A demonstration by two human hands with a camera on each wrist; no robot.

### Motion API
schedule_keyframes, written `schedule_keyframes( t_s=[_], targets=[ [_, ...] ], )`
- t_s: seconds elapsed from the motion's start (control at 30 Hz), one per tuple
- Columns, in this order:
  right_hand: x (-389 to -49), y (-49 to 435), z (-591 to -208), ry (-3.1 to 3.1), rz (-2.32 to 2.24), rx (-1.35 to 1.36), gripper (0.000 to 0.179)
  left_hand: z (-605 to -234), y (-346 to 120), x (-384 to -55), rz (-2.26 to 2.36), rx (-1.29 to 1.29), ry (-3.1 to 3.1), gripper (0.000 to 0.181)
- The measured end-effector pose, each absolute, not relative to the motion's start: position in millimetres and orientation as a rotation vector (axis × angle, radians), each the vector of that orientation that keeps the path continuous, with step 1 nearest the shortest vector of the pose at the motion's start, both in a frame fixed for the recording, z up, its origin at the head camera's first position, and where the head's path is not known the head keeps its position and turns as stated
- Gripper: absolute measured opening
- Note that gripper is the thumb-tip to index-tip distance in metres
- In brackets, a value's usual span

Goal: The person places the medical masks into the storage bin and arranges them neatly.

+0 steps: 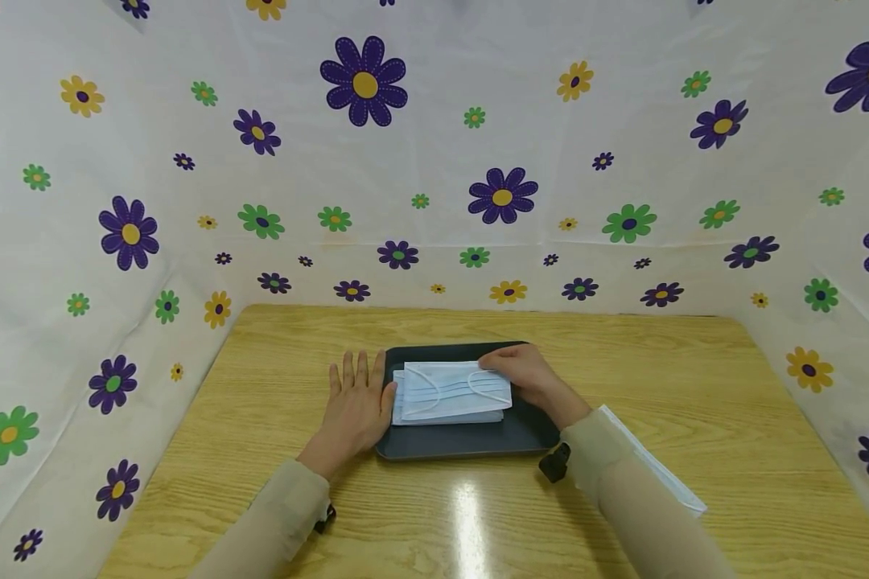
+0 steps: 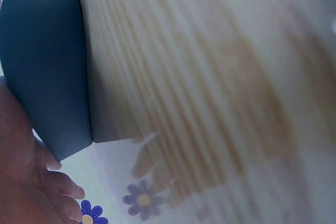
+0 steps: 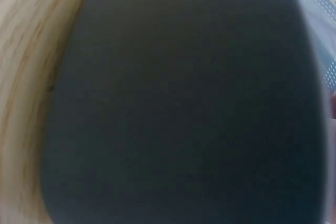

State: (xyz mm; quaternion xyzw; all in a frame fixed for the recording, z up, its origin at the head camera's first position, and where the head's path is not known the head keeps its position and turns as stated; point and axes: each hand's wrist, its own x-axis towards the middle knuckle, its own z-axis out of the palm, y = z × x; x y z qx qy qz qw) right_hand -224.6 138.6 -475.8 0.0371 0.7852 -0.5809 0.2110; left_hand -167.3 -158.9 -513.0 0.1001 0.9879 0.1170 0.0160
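A dark grey tray [image 1: 471,444] sits on the table, its outer wall large in both wrist views. In it, a light blue pleated face mask [image 1: 452,390] with white ear loops lies over other blue masks [image 1: 449,419], shifted slightly up and right of them. My right hand [image 1: 539,379] pinches the top mask at its upper right corner. A strip of that mask [image 3: 319,17] shows at the right wrist view's edge. With fingers straight, my left hand [image 1: 355,410] rests against the tray's left side, thumb at the rim near the masks.
Another face mask [image 1: 655,460] lies on the wooden table [image 1: 282,386] to the right, partly hidden under my right forearm. A white flowered cloth [image 1: 434,153] walls the table at the back and both sides.
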Motion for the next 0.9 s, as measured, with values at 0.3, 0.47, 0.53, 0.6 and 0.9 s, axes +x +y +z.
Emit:
schedule_keyframes(
  t_s=[0.3,0.47,0.53,0.6,0.9],
  targets=[
    [-226.7,131.5,-480.0,2.18,-1.603,0.122,0.036,-514.8,-159.5,-167.5,0.354,0.307,3.079,0.067],
    [-226.6,128.8,-480.5,2.181,-1.594,0.11,0.036,-515.0,-159.8,-167.6,0.354,0.309,3.07,0.068],
    [-227.2,127.6,-481.1,2.187,-1.588,0.103,0.035,-515.1,-159.9,-167.6,0.358,0.309,3.069,0.068],
    [-228.1,126.5,-481.9,2.192,-1.58,0.098,0.035,-515.2,-159.7,-167.5,0.363,0.309,3.066,0.067],
    [-231.0,121.1,-483.0,2.223,-1.532,0.11,0.033,-513.4,-158.5,-166.9,0.373,0.313,3.077,0.067]
  ],
)
